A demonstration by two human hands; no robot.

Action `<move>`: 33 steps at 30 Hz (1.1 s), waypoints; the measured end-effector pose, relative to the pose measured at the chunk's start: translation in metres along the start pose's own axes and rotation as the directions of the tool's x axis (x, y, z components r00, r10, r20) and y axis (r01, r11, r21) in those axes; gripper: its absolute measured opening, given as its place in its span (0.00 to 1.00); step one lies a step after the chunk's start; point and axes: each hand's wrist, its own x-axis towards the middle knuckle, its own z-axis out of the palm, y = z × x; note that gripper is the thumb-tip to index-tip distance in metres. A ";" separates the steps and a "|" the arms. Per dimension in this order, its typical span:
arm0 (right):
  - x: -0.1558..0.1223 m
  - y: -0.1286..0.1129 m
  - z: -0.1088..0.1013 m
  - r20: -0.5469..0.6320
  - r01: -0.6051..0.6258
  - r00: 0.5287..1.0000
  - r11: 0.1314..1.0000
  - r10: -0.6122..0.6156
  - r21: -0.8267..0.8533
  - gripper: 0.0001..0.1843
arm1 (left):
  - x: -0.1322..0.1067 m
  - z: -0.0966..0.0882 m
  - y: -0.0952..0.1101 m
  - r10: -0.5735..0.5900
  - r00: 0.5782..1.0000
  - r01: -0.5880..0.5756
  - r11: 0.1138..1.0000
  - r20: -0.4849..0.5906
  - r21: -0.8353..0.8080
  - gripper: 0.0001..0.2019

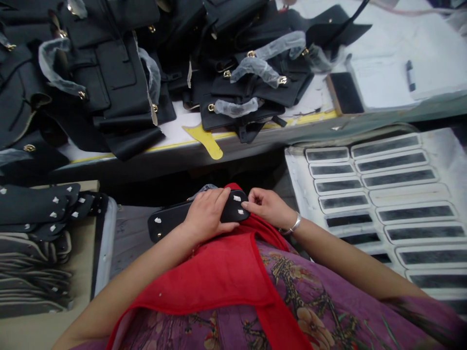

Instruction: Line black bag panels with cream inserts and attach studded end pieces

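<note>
A black handbag (171, 221) rests at my lap, its long, rounded base turned up. Small white scraps cover several spots on that base, and one bare metal stud shows at the near left corner. My left hand (206, 214) grips the bag across its middle, fingers over the base and thumb along the near side. At the right end, my right hand (268, 206) is closed, with thumb and curled fingertips touching the edge beside the white scraps. Whatever those fingertips pinch is too small to make out. The bag's lower part is hidden.
Black handbags (124, 73) with plastic-wrapped handles crowd the table ahead, near a yellow tab (206, 141), a dark box (345, 92) and a marker (411, 75). Black base pieces (32, 209) are stacked at left. A white board (404, 194) holding dark strips stands at right.
</note>
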 end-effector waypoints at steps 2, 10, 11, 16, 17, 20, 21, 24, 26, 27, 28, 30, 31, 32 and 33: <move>-0.001 0.001 0.000 0.010 0.019 1.000 1.000 -0.018 -0.015 0.15 | -0.001 0.000 -0.003 0.016 1.000 -0.016 1.000 0.009 -0.001 0.41; -0.004 0.008 -0.002 0.031 0.127 0.992 0.986 -0.124 -0.107 0.15 | -0.002 0.001 0.001 0.044 0.999 -0.044 0.998 0.005 0.054 0.44; -0.004 0.009 -0.002 0.034 0.130 0.991 0.986 -0.127 -0.109 0.15 | -0.002 0.001 0.003 0.041 0.999 -0.041 0.997 0.005 0.067 0.43; -0.006 0.007 -0.002 0.035 0.109 0.994 0.988 -0.105 -0.110 0.15 | -0.003 0.000 0.011 0.025 0.999 -0.027 0.994 0.020 0.101 0.40; -0.006 0.006 -0.002 0.035 0.101 0.995 0.989 -0.098 -0.105 0.15 | -0.003 0.000 0.011 0.025 0.999 -0.027 0.994 0.025 0.102 0.40; -0.006 0.004 0.000 0.028 0.080 0.997 0.992 -0.077 -0.100 0.16 | -0.003 0.000 0.011 0.023 0.999 -0.025 0.994 0.025 0.102 0.40; -0.006 0.003 0.001 0.023 0.071 0.997 0.992 -0.069 -0.102 0.16 | -0.003 0.000 0.010 0.021 1.000 -0.023 0.995 0.020 0.100 0.40; -0.005 0.001 0.005 -0.008 0.029 1.000 0.994 -0.030 -0.103 0.16 | -0.004 0.000 0.005 0.035 0.999 -0.034 0.997 -0.006 0.069 0.42; -0.004 0.000 0.007 -0.027 0.007 1.000 0.996 -0.009 -0.090 0.17 | -0.008 -0.001 -0.003 0.058 0.998 -0.057 0.998 -0.030 0.026 0.45; -0.004 0.000 0.008 -0.034 -0.001 0.999 0.997 -0.002 -0.082 0.17 | -0.012 -0.002 -0.008 0.056 0.997 -0.056 0.998 -0.044 0.007 0.45; -0.003 0.000 0.009 -0.037 -0.007 0.999 0.997 0.004 -0.076 0.17 | -0.017 -0.003 -0.014 0.037 0.998 -0.037 0.999 -0.055 -0.007 0.44; -0.002 0.000 0.009 -0.029 -0.020 0.999 0.996 0.017 -0.083 0.17 | -0.030 -0.007 -0.027 -0.051 0.996 0.051 0.999 -0.070 -0.014 0.39; -0.002 0.000 0.007 -0.020 -0.028 0.999 0.995 0.026 -0.096 0.17 | -0.037 -0.009 -0.034 -0.106 0.992 0.106 0.994 -0.071 -0.012 0.36; -0.001 -0.001 0.005 -0.005 -0.036 0.999 0.993 0.036 -0.116 0.18 | -0.043 -0.011 -0.039 -0.155 0.986 0.155 0.988 -0.066 -0.010 0.33; 0.000 -0.003 0.003 0.017 -0.041 0.999 0.989 0.044 -0.142 0.18 | -0.049 -0.012 -0.044 -0.192 0.980 0.192 0.981 -0.060 -0.009 0.32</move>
